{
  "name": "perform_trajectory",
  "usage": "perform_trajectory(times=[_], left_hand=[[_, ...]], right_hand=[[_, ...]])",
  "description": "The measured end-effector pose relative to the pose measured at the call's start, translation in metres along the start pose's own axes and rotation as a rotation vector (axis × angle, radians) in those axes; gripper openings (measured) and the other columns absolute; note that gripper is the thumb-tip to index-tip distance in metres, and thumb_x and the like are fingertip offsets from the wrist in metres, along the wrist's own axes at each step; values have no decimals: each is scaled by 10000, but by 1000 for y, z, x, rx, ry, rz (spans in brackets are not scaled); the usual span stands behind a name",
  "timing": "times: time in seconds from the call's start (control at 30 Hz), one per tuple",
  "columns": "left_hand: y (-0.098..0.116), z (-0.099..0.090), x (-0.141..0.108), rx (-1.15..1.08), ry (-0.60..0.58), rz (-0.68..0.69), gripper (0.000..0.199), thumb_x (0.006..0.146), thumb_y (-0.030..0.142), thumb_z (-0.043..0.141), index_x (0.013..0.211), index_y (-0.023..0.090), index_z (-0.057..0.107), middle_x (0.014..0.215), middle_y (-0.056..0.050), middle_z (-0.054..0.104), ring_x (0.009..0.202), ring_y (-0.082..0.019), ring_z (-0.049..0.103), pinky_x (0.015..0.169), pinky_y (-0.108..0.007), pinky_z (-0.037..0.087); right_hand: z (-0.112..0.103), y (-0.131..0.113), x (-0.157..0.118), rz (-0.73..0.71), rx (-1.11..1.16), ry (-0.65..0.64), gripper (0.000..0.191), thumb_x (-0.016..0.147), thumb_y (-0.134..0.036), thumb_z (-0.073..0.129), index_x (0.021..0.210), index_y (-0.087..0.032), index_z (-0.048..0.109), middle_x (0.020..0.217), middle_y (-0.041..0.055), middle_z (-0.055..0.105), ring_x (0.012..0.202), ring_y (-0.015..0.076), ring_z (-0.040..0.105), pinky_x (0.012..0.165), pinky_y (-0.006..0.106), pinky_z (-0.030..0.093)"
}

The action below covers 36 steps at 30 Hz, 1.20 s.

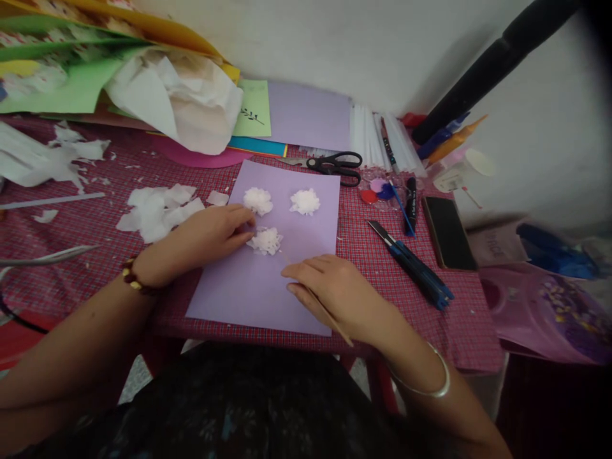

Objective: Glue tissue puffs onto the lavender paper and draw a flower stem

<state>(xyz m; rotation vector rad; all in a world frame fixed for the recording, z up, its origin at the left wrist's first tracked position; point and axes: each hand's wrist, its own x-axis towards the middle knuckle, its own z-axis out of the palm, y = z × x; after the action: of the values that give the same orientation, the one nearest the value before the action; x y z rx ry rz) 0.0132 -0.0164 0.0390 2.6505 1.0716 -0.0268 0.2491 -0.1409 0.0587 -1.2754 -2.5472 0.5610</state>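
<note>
A purple sheet (248, 287) lies on the checked cloth with three crumpled white paper flowers on it: upper left (258, 200), upper right (305, 201) and lower (266, 241). At the left edge of the sheet, my left hand (220, 231) has its fingertips at the lower flower's left side; thumb and fingers are bent with a small gap, and whether they pinch anything is hidden. My right hand (335, 293) is closed on a thin wooden stick (329, 317), whose tip points toward the lower flower.
White tissue pieces (160, 210) lie left of the sheet. Black-handled scissors (329, 164) are behind it. To the right are a paint palette (377, 189), a black marker (410, 205), a blue cutter (414, 266) and a phone (449, 232). Stacked coloured papers stand at the back left.
</note>
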Motion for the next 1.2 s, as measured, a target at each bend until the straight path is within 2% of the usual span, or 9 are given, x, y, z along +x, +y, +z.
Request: perform_trajectory(times=[0.23,0.87,1.2], left_hand=[[1,0,-5,26,-18,9,283,923,333,413,1072,180,599,1058,-85,644,945,-237,611,828,-354,449],[-1,0,-4,9,-35,-13,282,904,353,445,1074,202,611,1069,-86,651,986,-246,617,859,-350,450],[0,0,-4,34,-53,-9,318,922,362,414,1114,186,596,1099,-91,642,1000,-248,610,864,-353,445]], right_hand=[[0,0,2,26,9,-26,306,1017,-311,386,1070,-154,644,937,61,714,845,202,654,759,326,443],[-2,2,3,68,22,-56,307,1017,-302,386,1090,-145,639,962,80,714,865,206,660,786,334,469],[-5,-1,4,79,7,-155,300,1021,-300,384,1108,-146,626,983,82,701,898,206,637,791,344,438]])
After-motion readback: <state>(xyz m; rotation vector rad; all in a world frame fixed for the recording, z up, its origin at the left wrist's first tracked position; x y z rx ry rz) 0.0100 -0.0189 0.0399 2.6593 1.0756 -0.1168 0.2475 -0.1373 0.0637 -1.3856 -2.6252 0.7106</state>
